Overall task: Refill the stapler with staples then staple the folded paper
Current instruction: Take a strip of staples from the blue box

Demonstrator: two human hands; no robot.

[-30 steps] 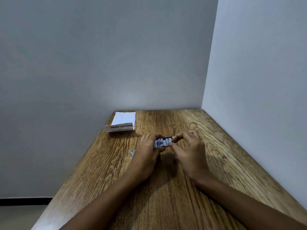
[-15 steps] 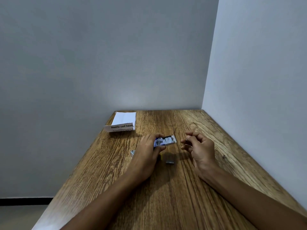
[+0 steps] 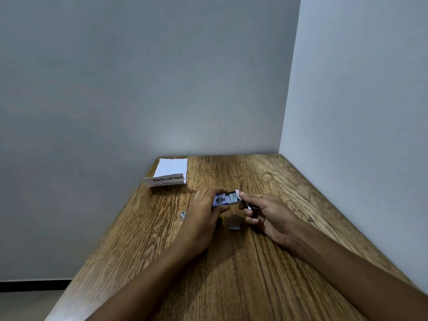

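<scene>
My left hand (image 3: 202,216) holds a small blue and white staple box (image 3: 225,199) just above the table, with its end flap open. My right hand (image 3: 266,216) is at that open end, fingertips against the white flap, and pinches what looks like a thin strip of staples (image 3: 254,207). The stapler is mostly hidden under my left hand. Only its metal end (image 3: 183,215) and a yellow bit (image 3: 222,220) show. Another short strip of staples (image 3: 234,227) lies on the wood below the box. The folded paper (image 3: 171,172), white with printed text, lies at the far left.
The wooden table (image 3: 231,274) fits into a corner, with a grey wall behind and a white wall (image 3: 359,135) along its right side. Its left edge (image 3: 111,228) drops to the floor.
My right hand drew away from the box with a thin strip, a short strip landed on the table, and now the hand is back at the box's open flap.
</scene>
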